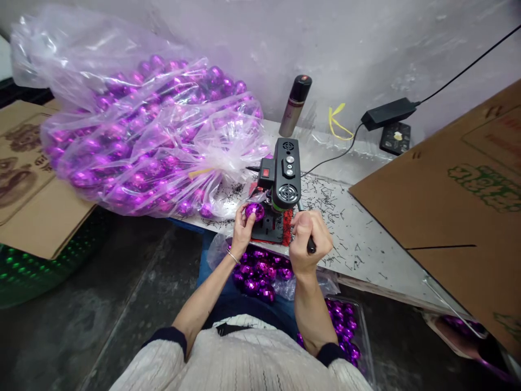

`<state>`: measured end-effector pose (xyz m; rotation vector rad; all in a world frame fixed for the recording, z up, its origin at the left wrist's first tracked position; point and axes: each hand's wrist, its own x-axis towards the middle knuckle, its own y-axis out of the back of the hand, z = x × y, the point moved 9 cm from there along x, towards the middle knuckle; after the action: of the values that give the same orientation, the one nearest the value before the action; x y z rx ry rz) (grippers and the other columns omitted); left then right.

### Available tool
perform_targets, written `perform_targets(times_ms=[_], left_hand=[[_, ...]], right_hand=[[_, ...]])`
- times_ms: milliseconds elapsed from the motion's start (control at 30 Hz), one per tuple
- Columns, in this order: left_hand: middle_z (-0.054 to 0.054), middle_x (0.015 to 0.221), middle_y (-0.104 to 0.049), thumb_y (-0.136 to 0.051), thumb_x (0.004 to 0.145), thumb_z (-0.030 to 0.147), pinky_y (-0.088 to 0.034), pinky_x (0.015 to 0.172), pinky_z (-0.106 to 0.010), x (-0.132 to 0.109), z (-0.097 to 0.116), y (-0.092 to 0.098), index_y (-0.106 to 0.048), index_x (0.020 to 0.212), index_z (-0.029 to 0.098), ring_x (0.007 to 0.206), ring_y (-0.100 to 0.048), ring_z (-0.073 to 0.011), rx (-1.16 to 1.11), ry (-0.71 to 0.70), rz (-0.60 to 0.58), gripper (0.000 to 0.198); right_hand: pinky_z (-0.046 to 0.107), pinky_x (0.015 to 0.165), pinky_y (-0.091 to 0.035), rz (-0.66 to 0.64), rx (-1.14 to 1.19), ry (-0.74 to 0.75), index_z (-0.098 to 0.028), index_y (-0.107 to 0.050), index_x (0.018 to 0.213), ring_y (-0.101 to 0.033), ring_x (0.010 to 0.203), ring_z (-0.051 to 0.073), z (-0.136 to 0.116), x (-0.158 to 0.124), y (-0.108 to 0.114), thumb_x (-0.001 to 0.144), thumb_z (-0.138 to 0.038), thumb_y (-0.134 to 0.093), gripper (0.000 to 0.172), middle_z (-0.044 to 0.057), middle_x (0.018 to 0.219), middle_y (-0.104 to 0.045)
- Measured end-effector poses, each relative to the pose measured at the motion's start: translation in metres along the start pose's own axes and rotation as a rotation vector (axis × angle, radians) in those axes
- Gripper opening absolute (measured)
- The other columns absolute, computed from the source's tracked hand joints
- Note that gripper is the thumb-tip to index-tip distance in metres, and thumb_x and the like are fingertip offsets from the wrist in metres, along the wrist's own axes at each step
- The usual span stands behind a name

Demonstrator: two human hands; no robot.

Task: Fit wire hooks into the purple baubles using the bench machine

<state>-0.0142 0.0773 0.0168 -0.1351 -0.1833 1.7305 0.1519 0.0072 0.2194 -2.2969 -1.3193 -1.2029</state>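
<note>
Between the thumb and fingers of my left hand (243, 231) is a shiny purple bauble (254, 212), held at the left side of a small black bench machine (287, 171). This machine has round vents, silver buttons and a red switch on its side box. My right hand (310, 236) is wrapped round a black-ended lever handle (311, 245) to the right of the machine. The machine's base plate (266, 232) rests on a red mat. Below it, more purple baubles (260, 271) lie in clear plastic at my lap.
A large tied plastic bag (163, 141) full of purple baubles fills the left. A spray can (296, 106), a power adapter (388, 113) and a yellow tie (340, 124) are at the back. Black scraps litter the white table (345, 228). Cardboard boxes (456, 206) flank both sides.
</note>
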Motion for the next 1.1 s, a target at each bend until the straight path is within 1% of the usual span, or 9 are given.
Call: perform_targets(times_ms=[100,267,333,400,500,667,867,1000,1100], left_hand=[[-0.011,0.118,-0.069,-0.070,0.085,0.061,-0.051,0.103,-0.041,-0.005,-0.002,-0.012,-0.052,0.131,0.021,0.109,-0.068,-0.0239,0.116,-0.056,-0.086,0.064],[-0.011,0.126,-0.067,-0.075,0.085,0.050,-0.046,0.107,-0.045,-0.016,0.008,-0.016,-0.059,0.126,0.022,0.121,-0.062,-0.0278,0.521,-0.262,-0.125,0.052],[-0.011,0.126,-0.069,-0.076,0.085,0.047,-0.045,0.108,-0.045,-0.020,0.015,-0.019,-0.059,0.128,0.023,0.121,-0.062,-0.0279,0.654,-0.365,-0.154,0.053],[-0.011,0.127,-0.069,-0.076,0.085,0.047,-0.045,0.107,-0.045,-0.021,0.020,-0.021,-0.058,0.131,0.022,0.119,-0.063,-0.0276,0.719,-0.452,-0.159,0.056],[-0.013,0.127,-0.070,-0.074,0.086,0.050,-0.047,0.104,-0.044,-0.018,0.023,-0.027,-0.056,0.134,0.020,0.118,-0.065,-0.0279,0.721,-0.520,-0.159,0.059],[-0.015,0.128,-0.069,-0.073,0.086,0.052,-0.049,0.103,-0.045,-0.009,0.016,-0.040,-0.057,0.135,0.018,0.120,-0.065,-0.0292,0.703,-0.542,-0.226,0.062],[-0.014,0.128,-0.070,-0.072,0.088,0.050,-0.050,0.103,-0.046,-0.007,0.011,-0.037,-0.052,0.143,0.020,0.119,-0.066,-0.0285,0.733,-0.529,-0.234,0.066],[-0.015,0.129,-0.069,-0.071,0.089,0.050,-0.050,0.103,-0.046,-0.009,0.011,-0.036,-0.051,0.143,0.020,0.118,-0.066,-0.0284,0.726,-0.553,-0.235,0.066],[-0.014,0.128,-0.069,-0.071,0.089,0.051,-0.050,0.104,-0.047,-0.009,0.010,-0.037,-0.050,0.144,0.021,0.117,-0.066,-0.0285,0.727,-0.549,-0.235,0.066]], right_hand=[[0.029,0.063,-0.041,-0.016,0.005,0.008,-0.022,-0.048,0.067,-0.054,0.065,0.012,0.000,-0.001,0.000,0.098,-0.015,-0.046,0.032,-0.002,0.064,-0.051],[0.029,0.064,-0.042,-0.033,0.012,0.011,-0.022,-0.047,0.068,-0.054,0.066,0.012,0.001,-0.001,0.001,0.097,-0.013,-0.046,0.031,-0.002,0.067,-0.052],[0.029,0.064,-0.042,-0.037,0.009,0.014,-0.022,-0.047,0.068,-0.054,0.066,0.012,0.002,-0.002,0.001,0.097,-0.013,-0.045,0.030,-0.002,0.067,-0.053],[0.029,0.064,-0.042,-0.038,-0.005,0.015,-0.022,-0.048,0.069,-0.054,0.066,0.012,0.002,-0.003,0.000,0.097,-0.013,-0.045,0.030,-0.002,0.067,-0.053],[0.030,0.064,-0.042,-0.041,-0.030,0.011,-0.022,-0.049,0.070,-0.055,0.066,0.013,0.004,-0.005,0.000,0.098,-0.015,-0.044,0.029,-0.001,0.067,-0.054],[0.030,0.063,-0.044,-0.040,-0.022,0.026,-0.022,-0.053,0.074,-0.056,0.066,0.014,0.003,-0.007,0.001,0.096,-0.014,-0.046,0.025,0.000,0.069,-0.057],[0.029,0.060,-0.044,-0.039,-0.044,0.113,-0.022,-0.050,0.072,-0.057,0.066,0.013,0.005,-0.019,-0.001,0.095,-0.010,-0.045,0.026,0.000,0.070,-0.058],[0.027,0.058,-0.044,-0.028,-0.042,0.190,-0.023,-0.049,0.075,-0.055,0.064,0.012,0.017,-0.038,-0.006,0.098,-0.015,-0.043,0.024,0.000,0.072,-0.057],[0.029,0.062,-0.046,-0.011,-0.012,0.199,-0.023,-0.048,0.077,-0.054,0.066,0.012,0.028,-0.050,-0.008,0.100,-0.020,-0.041,0.025,0.000,0.075,-0.057]])
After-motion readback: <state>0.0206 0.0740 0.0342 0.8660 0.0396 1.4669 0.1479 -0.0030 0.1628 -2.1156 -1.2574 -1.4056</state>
